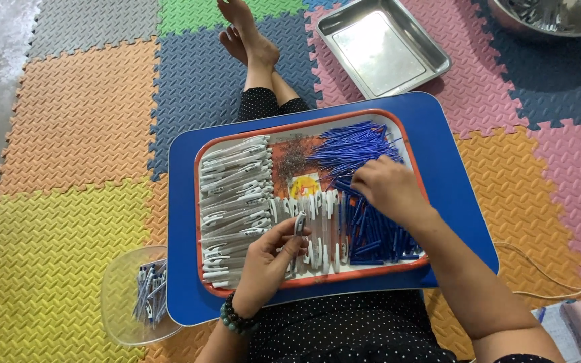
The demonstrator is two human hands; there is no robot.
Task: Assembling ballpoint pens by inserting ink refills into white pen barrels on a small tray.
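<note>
Gripping a white pen barrel (299,224), left hand (267,259) hovers over orange-rimmed tray (317,279); right hand (388,188) pinches among blue refills (354,144), exact grasp unclear.

The steel bowl (554,15) is cut off by the top edge.

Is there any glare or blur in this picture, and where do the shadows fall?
Head view: soft daylight; glare on the empty steel tray and the steel bowl; the right hand is slightly blurred over the blue refills; the left hand looks sharp; shadows are faint.
</note>
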